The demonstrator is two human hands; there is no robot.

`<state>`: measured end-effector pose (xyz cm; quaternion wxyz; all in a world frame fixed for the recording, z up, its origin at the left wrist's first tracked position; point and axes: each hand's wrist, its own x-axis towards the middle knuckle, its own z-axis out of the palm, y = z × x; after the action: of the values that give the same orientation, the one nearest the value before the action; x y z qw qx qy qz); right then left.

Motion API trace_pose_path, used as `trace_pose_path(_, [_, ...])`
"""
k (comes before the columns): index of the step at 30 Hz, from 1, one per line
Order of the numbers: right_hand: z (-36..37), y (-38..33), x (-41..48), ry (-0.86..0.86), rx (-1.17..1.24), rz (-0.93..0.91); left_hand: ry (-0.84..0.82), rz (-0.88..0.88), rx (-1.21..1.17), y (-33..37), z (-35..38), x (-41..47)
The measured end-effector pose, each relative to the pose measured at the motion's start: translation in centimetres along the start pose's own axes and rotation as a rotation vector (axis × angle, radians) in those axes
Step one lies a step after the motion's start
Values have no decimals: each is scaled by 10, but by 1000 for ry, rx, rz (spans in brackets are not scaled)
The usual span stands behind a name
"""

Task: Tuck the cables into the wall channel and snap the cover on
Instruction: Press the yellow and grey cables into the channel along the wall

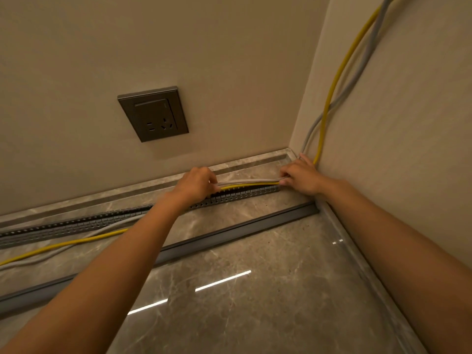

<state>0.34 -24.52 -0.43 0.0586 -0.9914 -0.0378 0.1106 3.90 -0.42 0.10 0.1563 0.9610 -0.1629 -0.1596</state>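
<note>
While both arms reached toward the room's corner, the left hand [196, 183] pinched the yellow cable [249, 185] and grey cables [249, 180] together, and the right hand [300, 178] gripped the same bundle near the corner. The stretch between the hands lay just above the slotted channel [237, 196] on the marble floor [255, 302]. The grey cover [229, 235] lay apart, parallel, nearer the person. A wall socket [153, 114] sat above.
</note>
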Motion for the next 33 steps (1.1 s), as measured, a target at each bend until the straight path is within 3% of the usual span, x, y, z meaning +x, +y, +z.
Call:
trace_pose_path(6, [4,1,1,-13,-45,-49,-111,-47,42,-3,1,-8])
trace_pose_path(22, [9,-1,4,7,156,-8,44,-133,34,9,6,-4])
trace_pose_path(29, [10,0,4,9,176,23,13,43,66,9,10,-6])
trace_pose_path(33, [9,-3,3,5,175,35,120,195,-5,14,16,-16])
